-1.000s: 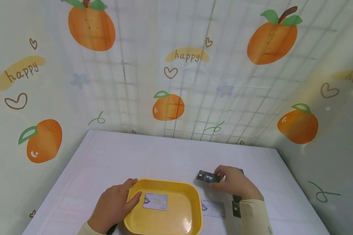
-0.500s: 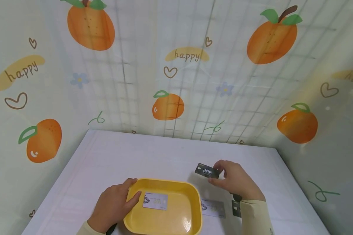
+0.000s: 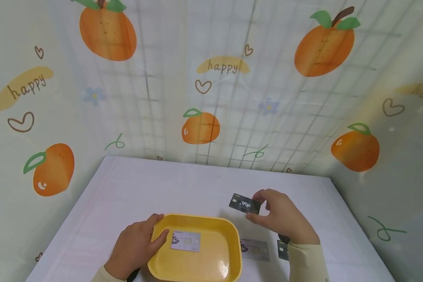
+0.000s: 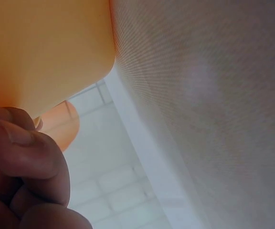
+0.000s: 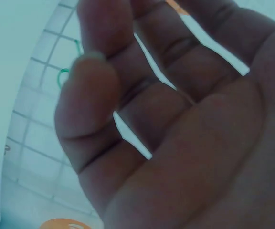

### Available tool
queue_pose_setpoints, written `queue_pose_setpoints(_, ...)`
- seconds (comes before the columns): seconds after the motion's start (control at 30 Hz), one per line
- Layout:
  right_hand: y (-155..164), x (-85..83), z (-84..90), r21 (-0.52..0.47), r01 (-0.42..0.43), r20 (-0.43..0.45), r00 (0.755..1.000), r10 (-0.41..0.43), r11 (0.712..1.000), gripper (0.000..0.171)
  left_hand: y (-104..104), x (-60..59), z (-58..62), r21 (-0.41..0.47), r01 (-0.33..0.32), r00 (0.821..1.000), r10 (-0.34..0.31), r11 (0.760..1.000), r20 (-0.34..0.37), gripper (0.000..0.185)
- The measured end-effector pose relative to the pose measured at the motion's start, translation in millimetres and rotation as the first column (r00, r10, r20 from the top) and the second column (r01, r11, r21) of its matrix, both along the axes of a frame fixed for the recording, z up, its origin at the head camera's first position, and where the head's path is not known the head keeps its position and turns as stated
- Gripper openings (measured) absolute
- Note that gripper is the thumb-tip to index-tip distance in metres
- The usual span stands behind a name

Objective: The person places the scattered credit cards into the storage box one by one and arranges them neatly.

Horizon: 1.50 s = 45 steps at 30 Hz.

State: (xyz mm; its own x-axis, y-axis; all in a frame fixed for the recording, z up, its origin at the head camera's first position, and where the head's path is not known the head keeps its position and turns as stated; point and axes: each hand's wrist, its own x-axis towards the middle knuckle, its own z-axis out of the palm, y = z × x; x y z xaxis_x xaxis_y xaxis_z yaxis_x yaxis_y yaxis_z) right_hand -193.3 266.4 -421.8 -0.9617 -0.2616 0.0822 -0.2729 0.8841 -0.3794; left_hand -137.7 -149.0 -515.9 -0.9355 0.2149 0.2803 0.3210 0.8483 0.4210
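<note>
My right hand [image 3: 278,213] pinches the right end of a black VIP card [image 3: 242,203] above the table, behind and right of a yellow tray [image 3: 215,222]. In the right wrist view the curled fingers show, but the card does not. With its thumb over the inner side, my left hand [image 3: 135,243] grips the tray's left rim; its fingers are curled beneath in the left wrist view. One silver VIP card [image 3: 185,241] lies inside the tray. Another silver card [image 3: 255,250] rests on the table by the tray's right side.
Another black card [image 3: 282,250] lies on the white table [image 3: 176,184], partly hidden by the right sleeve. Behind and beside the table hangs a pale curtain [image 3: 155,117] printed with oranges.
My right hand has raised the black card and moved it slightly left and away from the table's cards. The left hand and tray have stayed put.
</note>
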Motion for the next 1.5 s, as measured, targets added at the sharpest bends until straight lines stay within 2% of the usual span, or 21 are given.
queue_pose_setpoints(0.53, -18, 21.9, 21.2, -0.012, -0.140, -0.119, 0.983, 0.138, 0.990, 0.044, 1, 0.6, -1.5, 0.000, 0.000, 1.000, 0.000, 1.000, 0.007, 0.046)
queue_pose_setpoints(0.87, -39, 28.2, 17.5, 0.014, -0.241, -0.146, 0.960, 0.241, 0.970, 0.043, 0, 1.8, -2.3, -0.020, -0.004, 1.000, 0.004, 1.000, 0.007, 0.045)
queue_pose_setpoints(1.13, -56, 28.7, 16.6, 0.059, -0.266, -0.104, 0.957, 0.271, 0.962, 0.041, 0, 0.1, -1.3, -0.021, 0.002, 1.000, -0.002, 1.000, -0.001, 0.046)
queue_pose_setpoints(1.37, -65, 27.7, 10.3, 0.083, -0.259, -0.081, 0.961, 0.265, 0.962, 0.042, 0, -0.8, -2.8, -0.028, -0.001, 1.000, 0.000, 1.000, -0.015, 0.046)
queue_pose_setpoints(1.5, -71, 28.8, 9.9, 0.081, -0.287, -0.078, 0.953, 0.294, 0.954, 0.042, -1, -0.8, -2.5, -0.028, 0.000, 1.000, 0.000, 1.000, -0.012, 0.046)
